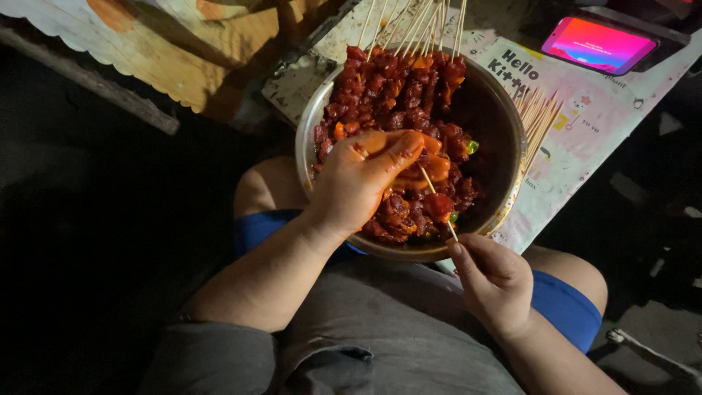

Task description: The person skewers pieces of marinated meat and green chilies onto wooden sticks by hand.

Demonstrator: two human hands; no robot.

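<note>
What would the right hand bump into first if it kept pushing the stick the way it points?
Probably the left hand. The right hand aims its skewer up-left over the marinated meat in the metal bowl, toward the left fingers; depth is hard to judge.

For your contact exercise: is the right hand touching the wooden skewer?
Touching. The head view shows the right hand pinching the skewer at its lower end.

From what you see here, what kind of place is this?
Probably an informal food-preparation spot, at home or a street stall, at night. A metal bowl of marinated meat rests on the person's lap, finished skewers lean inside, and spare sticks lie beside it.
</note>
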